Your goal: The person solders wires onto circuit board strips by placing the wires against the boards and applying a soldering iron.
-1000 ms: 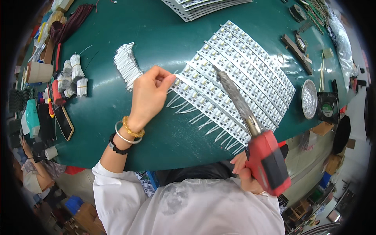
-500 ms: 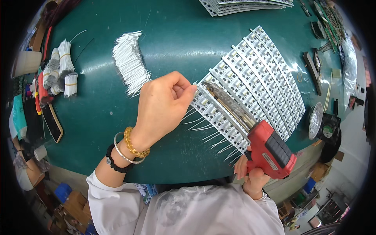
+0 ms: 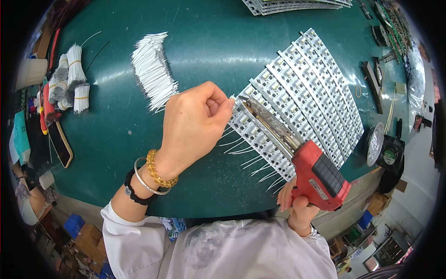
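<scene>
My left hand point(image 3: 195, 122) is closed in a pinch at the left corner of a panel of small LED boards point(image 3: 302, 100). A bit of white wire point(image 3: 232, 97) shows at its fingertips; the rest is hidden by the fingers. My right hand point(image 3: 297, 204) grips a red soldering gun point(image 3: 320, 176), its long metal barrel lying over the panel and its tip beside the left fingertips. Several white wires point(image 3: 253, 162) stick out from the panel's near edge. Left of the panel, a loose pile of cut white wires point(image 3: 154, 72) lies on the green table point(image 3: 204, 200).
Bundles of white wires point(image 3: 75, 65), a phone point(image 3: 60, 144) and red-handled tools point(image 3: 48, 104) lie at the left. More panels point(image 3: 292, 5) are stacked at the far edge. On the right are a round metal dish point(image 3: 375, 144), a small black fan point(image 3: 391, 155) and a dark bar point(image 3: 372, 86).
Both hands hold almost the same pose. The soldering gun has shifted very slightly left and up, and its tip stays by the panel corner. The view has moved a little.
</scene>
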Motion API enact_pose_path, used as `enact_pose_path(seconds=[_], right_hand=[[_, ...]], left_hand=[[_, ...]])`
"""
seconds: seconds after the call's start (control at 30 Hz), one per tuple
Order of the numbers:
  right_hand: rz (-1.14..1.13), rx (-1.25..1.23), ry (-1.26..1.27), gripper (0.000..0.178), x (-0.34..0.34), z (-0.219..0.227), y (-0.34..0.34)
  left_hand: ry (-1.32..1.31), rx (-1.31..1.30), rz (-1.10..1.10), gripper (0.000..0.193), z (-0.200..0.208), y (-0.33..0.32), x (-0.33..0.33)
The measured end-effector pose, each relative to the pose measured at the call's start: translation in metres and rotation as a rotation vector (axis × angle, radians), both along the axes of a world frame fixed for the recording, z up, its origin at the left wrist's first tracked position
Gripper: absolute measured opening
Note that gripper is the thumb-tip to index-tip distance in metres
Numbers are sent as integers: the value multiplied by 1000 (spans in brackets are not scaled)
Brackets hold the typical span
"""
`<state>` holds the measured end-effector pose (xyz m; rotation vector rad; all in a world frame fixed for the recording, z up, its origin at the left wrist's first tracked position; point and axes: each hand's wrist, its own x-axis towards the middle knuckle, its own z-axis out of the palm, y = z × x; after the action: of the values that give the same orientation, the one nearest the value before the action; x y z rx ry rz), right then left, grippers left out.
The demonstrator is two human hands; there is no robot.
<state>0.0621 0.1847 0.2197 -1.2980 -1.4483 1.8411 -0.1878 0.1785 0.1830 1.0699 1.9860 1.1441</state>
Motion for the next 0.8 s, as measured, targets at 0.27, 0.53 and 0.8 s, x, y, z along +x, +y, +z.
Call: enact_pose_path(seconds=[0.27, 0.53, 0.8], right_hand=[[-153, 138, 113, 83, 10, -8, -8], [-90, 142, 128, 83, 5, -6, -6], [-130, 168, 110, 83, 11, -8, -7]], left_hand=[[-9, 10, -2, 13, 2, 1, 0], [35, -25, -31, 12, 6, -2, -4], [-71, -7, 18, 10, 18, -6, -19]])
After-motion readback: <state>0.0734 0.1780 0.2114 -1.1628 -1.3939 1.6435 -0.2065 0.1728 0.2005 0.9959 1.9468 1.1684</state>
